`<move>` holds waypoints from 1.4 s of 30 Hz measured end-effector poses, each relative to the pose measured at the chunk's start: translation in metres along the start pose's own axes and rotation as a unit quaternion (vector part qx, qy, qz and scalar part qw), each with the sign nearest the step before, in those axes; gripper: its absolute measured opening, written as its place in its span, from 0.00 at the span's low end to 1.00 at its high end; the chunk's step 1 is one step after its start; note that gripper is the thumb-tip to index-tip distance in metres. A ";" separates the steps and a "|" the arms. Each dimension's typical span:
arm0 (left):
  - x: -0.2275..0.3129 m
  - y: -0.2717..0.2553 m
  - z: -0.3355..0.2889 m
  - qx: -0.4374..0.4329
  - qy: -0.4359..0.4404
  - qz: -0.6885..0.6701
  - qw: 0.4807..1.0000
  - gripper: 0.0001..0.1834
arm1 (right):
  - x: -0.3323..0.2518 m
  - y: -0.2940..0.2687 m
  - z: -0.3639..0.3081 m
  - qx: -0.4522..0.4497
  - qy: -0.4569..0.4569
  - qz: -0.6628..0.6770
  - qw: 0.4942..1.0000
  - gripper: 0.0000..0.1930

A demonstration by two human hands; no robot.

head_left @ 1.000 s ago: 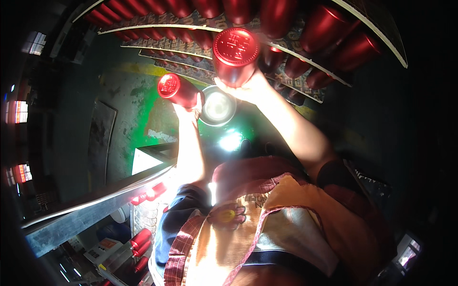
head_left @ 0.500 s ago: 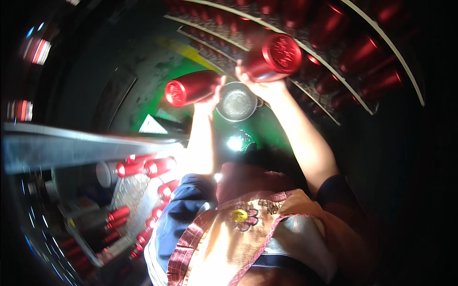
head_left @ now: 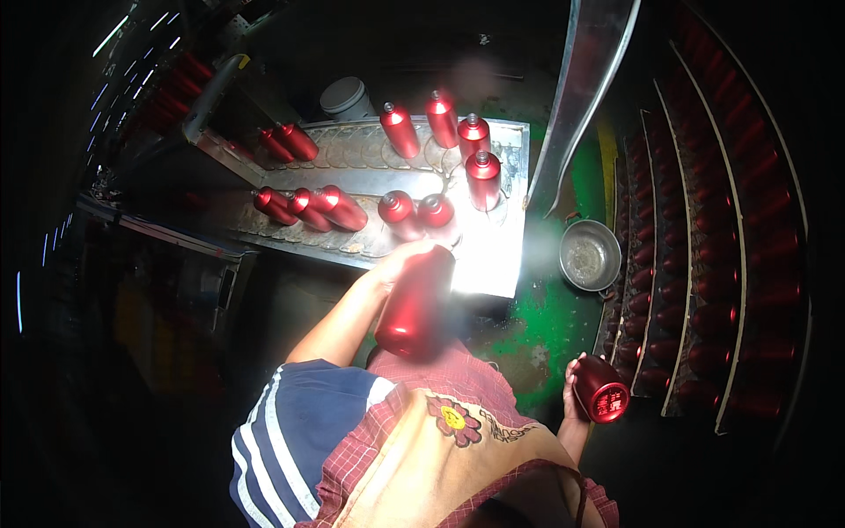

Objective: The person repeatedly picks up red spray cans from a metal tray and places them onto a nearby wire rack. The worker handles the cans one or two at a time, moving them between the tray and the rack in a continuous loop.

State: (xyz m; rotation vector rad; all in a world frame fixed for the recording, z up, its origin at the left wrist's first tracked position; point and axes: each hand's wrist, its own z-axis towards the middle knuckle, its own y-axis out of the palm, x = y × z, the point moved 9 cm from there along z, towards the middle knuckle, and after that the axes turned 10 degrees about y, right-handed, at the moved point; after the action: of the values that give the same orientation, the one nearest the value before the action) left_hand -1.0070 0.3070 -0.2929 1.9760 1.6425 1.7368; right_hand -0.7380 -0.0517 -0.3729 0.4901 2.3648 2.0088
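My left hand is wrapped round a glossy red metal bottle. That bottle is tilted, with its base toward me and its far end near the conveyor. Low at the right, my right hand grips a second red bottle, whose round base is turned toward me. Its neck end is hidden. Just past my left hand, two upright red bottles stand on the conveyor. Several more stand along its loop, among them a red bottle at its right end.
On the green floor sits a metal pan with handles. A rack at the right holds rows of red bottles lying down. A metal panel rises beyond the conveyor's right end. Behind the conveyor is a white bucket.
My view has swung left, from the rack and pan to the conveyor. Both hands still hold their bottles; the left one is now beside the conveyor, the right one lower at my side.
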 end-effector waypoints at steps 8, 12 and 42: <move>0.356 -0.115 -0.106 0.233 0.440 0.340 0.798 0.23 | 0.033 0.041 0.085 -0.088 0.046 -0.214 0.972 0.26; 0.449 -0.206 -0.080 0.307 0.495 0.459 0.671 0.22 | 0.101 0.102 0.191 -0.005 -0.065 -0.321 0.945 0.22; 0.371 -0.338 -0.056 0.380 0.473 0.330 0.723 0.14 | 0.651 0.167 0.662 -0.216 -0.001 -0.895 0.391 0.28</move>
State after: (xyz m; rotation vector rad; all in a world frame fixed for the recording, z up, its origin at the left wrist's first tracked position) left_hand -1.3380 0.6815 -0.2244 2.3156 2.4246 3.1370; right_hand -1.1856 0.7605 -0.2025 -1.4146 0.6849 0.9533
